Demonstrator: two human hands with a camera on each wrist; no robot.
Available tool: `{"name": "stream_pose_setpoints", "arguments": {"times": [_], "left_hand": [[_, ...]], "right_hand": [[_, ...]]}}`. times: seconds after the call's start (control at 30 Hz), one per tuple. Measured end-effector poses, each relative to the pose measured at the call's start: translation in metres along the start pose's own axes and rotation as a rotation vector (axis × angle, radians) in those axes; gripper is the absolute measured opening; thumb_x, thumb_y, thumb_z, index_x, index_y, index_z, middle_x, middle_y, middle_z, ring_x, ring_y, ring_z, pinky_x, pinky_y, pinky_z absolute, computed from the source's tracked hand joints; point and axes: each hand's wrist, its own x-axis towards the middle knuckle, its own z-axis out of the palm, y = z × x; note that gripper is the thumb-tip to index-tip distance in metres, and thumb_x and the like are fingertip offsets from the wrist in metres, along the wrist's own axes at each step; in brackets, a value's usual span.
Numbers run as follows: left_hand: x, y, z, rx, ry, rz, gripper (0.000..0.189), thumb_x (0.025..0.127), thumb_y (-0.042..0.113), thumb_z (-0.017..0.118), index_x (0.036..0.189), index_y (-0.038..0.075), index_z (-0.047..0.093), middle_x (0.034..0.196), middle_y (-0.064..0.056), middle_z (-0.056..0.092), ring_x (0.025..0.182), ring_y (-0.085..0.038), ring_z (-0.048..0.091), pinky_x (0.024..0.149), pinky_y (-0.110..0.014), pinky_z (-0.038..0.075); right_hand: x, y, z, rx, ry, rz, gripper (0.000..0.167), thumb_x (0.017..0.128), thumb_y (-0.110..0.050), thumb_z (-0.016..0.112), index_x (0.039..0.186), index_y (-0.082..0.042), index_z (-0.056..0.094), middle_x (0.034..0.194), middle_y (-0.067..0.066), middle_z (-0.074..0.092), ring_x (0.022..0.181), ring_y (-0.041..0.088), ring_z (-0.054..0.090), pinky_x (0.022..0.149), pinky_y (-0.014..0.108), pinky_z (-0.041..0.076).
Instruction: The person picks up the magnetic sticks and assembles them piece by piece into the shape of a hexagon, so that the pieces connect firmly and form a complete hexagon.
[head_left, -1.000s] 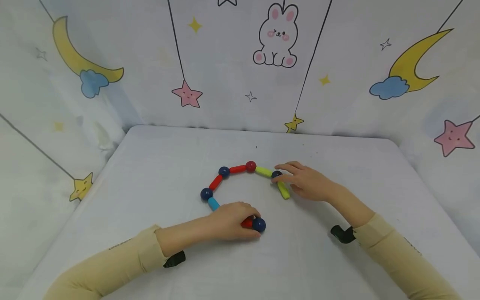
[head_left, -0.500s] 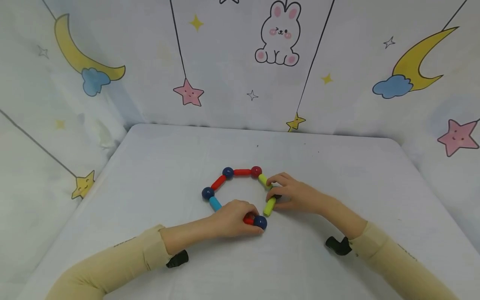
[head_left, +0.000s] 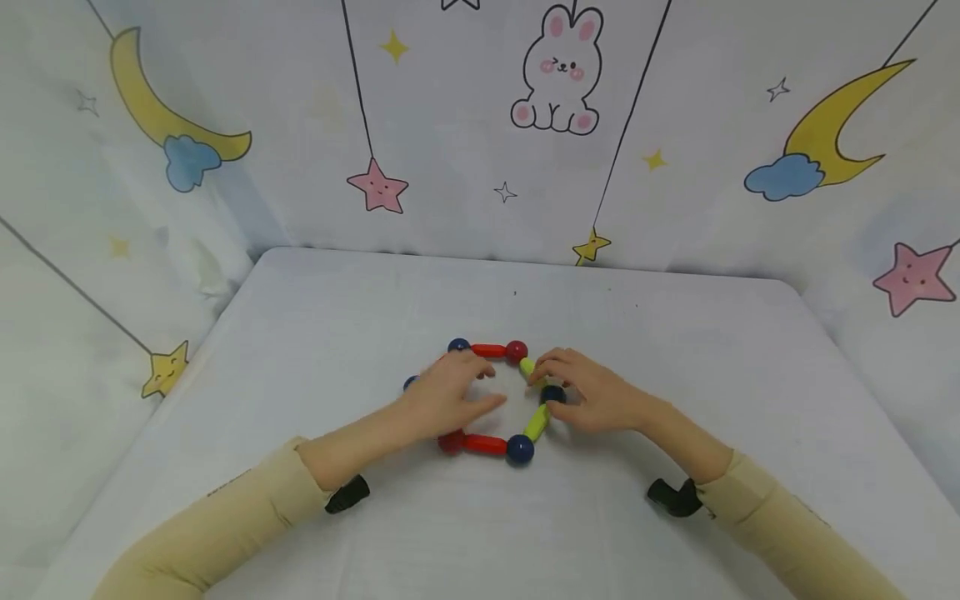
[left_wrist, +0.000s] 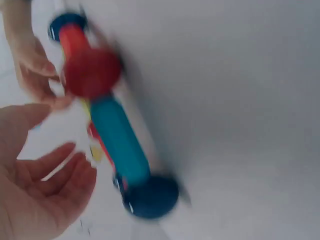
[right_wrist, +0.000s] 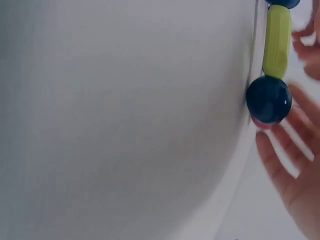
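Note:
Magnetic rods and balls form a ring on the table. In the head view its right side has a dark blue ball (head_left: 553,396) between two yellow-green rods; a lime rod (head_left: 536,422) leads to the front blue ball (head_left: 520,449). A red rod (head_left: 485,445) joins that ball to a red ball (head_left: 451,442). My left hand (head_left: 444,393) is over the ring's left side with fingers apart, hiding part of it; the teal rod (left_wrist: 119,137) there shows in the left wrist view. My right hand (head_left: 592,395) is beside the right-hand ball, fingers spread and loosely bent around it.
A white-covered table (head_left: 675,350) lies beneath everything. Behind it hangs a white cloth (head_left: 450,108) printed with moons, stars and a rabbit. Dark wrist-camera mounts (head_left: 348,495) jut out below both sleeves.
My right hand has brought the lime rods inward, and the end one now meets the front blue ball, closing the ring. My left hand has let go of the front red rod and moved left.

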Motion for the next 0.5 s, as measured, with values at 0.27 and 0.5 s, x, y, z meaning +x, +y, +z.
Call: {"name": "stream_pose_setpoints", "arguments": {"times": [0.27, 0.5], "left_hand": [[0.002, -0.037, -0.028, 0.250, -0.123, -0.354, 0.038, 0.088, 0.040, 0.071, 0.080, 0.005, 0.057, 0.065, -0.005, 0.051, 0.056, -0.019, 0.051, 0.049, -0.026, 0.041], [0.010, -0.042, -0.012, 0.070, -0.022, -0.284, 0.021, 0.089, 0.023, 0.070, 0.080, 0.005, 0.063, 0.062, -0.003, 0.053, 0.053, -0.015, 0.049, 0.049, -0.024, 0.039]], "right_hand": [[0.014, -0.003, 0.009, -0.033, 0.056, 0.283, 0.033, 0.090, -0.034, 0.069, 0.110, -0.009, 0.061, 0.073, -0.005, 0.056, 0.061, 0.011, 0.050, 0.054, 0.025, 0.044], [0.021, 0.003, 0.005, 0.003, 0.052, 0.451, 0.024, 0.091, -0.029, 0.068, 0.103, -0.008, 0.063, 0.076, 0.001, 0.059, 0.063, 0.016, 0.053, 0.056, 0.028, 0.046]]}}
